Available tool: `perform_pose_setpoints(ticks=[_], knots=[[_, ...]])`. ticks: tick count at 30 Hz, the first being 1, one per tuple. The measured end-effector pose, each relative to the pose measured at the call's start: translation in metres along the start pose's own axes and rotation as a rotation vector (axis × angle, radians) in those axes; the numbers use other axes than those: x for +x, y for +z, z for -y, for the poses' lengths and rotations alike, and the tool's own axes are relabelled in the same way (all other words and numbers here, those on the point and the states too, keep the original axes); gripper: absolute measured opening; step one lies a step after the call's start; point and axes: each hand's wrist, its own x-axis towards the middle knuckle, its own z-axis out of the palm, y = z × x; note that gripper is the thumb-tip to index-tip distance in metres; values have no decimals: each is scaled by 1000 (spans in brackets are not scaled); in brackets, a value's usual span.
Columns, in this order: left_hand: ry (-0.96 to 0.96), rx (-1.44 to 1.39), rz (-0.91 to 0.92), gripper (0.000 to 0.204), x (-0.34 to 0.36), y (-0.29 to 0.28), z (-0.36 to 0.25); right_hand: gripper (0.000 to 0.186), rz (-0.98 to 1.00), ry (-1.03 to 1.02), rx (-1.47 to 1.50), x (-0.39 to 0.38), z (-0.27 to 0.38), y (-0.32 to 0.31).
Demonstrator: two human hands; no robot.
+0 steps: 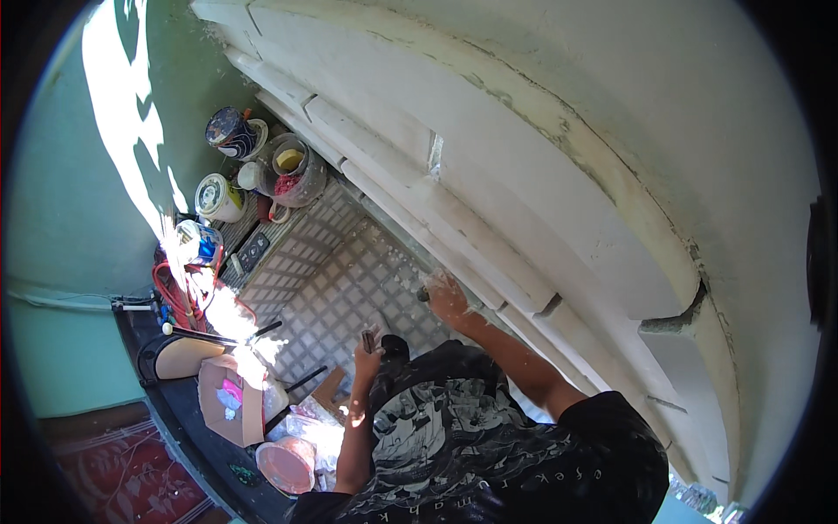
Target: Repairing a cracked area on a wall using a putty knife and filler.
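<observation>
My right hand (447, 297) is stretched out to the lower edge of a white stepped moulding (489, 218) on the wall. It is dusted white and closed on a small dark-handled tool (424, 295) pressed against the moulding. My left hand (370, 346) is raised in front of my chest, over the patterned metal platform (340, 271), and is closed on a small flat dark tool (367, 339) that I cannot identify. A dark printed shirt covers my body at the bottom of the view.
Several tubs and buckets (297, 170) stand at the platform's far end by the green wall (61, 192). A red hose (179, 293), a cardboard box (229, 397) and a pink bowl (286, 463) lie along the platform's left edge.
</observation>
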Motion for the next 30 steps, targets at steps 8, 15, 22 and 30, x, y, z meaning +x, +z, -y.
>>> perform_pose_setpoints(ticks=[8,15,22,30], knots=[[-32,-58,-30,73,-2,12,-4,29,-284,-62,-148,-50,-51,7],[-33,-113,-62,74,-2,18,1,28,-214,-42,-15,-71,-47,-12],[-7,-63,-42,74,2,31,-5,23,-269,-41,28,-58,-39,-28],[14,-108,-68,73,-2,35,-6,20,-26,-108,188,-37,-26,-23]])
